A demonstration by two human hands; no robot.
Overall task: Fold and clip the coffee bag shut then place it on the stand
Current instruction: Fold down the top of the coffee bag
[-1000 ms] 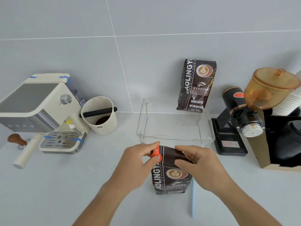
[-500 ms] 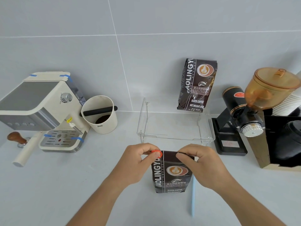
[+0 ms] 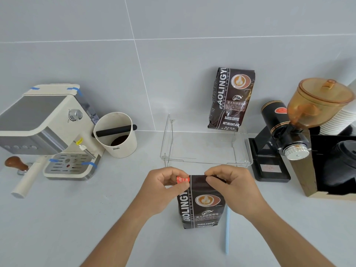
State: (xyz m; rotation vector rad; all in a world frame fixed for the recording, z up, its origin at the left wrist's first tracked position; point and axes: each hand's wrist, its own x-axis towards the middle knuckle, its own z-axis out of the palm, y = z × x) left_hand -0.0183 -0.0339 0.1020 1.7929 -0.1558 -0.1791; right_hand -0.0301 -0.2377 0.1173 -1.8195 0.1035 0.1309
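Observation:
A dark brown coffee bag (image 3: 201, 207) stands upright on the grey counter in front of me, its top folded over. My left hand (image 3: 165, 191) pinches a small red clip (image 3: 183, 179) against the bag's top left corner. My right hand (image 3: 233, 187) pinches the folded top edge at the right. Just behind the bag is a clear acrylic stand (image 3: 204, 147), with a second, identical coffee bag (image 3: 231, 99) standing on its back right part against the wall.
A cream espresso machine (image 3: 44, 130) and a wooden-handled tamper (image 3: 16, 164) are at the left, with a cream knock box (image 3: 117, 134) beside them. A black grinder (image 3: 285, 135) with an amber hopper and a box of cups stand right. A light blue stick (image 3: 227, 230) lies right of the bag.
The clip has turned from face-on to sideways on the bag's top left corner, and the folded top has been pulled flatter. Both hands stay at the bag's top.

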